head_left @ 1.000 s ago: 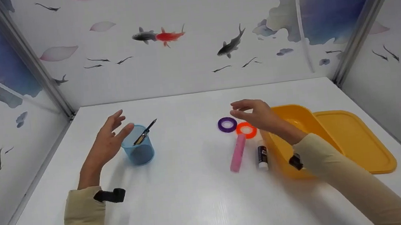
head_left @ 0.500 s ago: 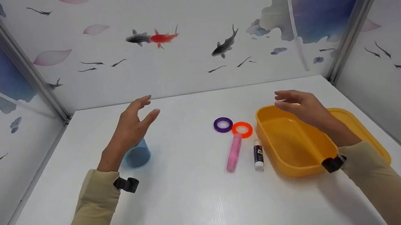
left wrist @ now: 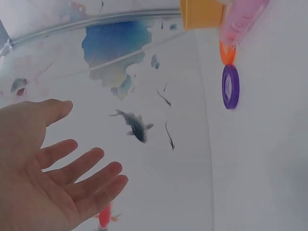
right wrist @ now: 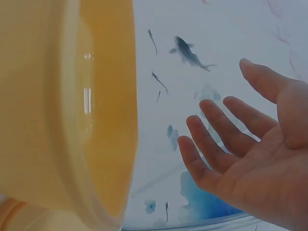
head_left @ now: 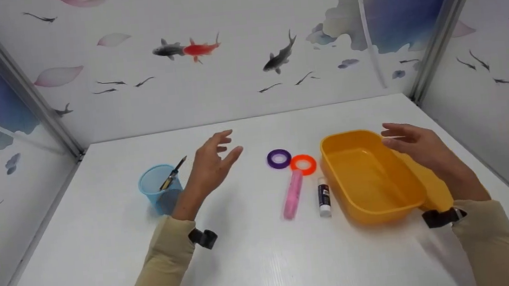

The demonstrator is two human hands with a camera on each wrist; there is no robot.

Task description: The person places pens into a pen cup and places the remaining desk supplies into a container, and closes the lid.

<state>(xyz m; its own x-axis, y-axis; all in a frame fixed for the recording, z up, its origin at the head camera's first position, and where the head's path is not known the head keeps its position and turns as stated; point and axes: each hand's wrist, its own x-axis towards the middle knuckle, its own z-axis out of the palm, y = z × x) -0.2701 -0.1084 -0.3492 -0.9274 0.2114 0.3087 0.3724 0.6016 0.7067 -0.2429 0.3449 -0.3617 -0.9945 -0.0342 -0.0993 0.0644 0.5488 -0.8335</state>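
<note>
My left hand hovers over the table, right of a blue cup holding a dark pen. Its fingers are relaxed and hold nothing, as the left wrist view also shows. Above the right side of a yellow bin is my right hand, fingers loosely spread and palm bare in the right wrist view. Between the hands lie a purple ring, an orange ring, a pink tube-like stick and a glue stick. The pink stick's top touches or overlaps the orange ring.
A yellow lid lies flat beside the bin's right side, partly hidden by the bin and the right arm. Printed wall panels enclose the white table at the back and both sides.
My left hand has moved right, away from over the cup, which shows again. My right hand has moved right, from near the rings to the bin's right side. The head view has shifted slightly.
</note>
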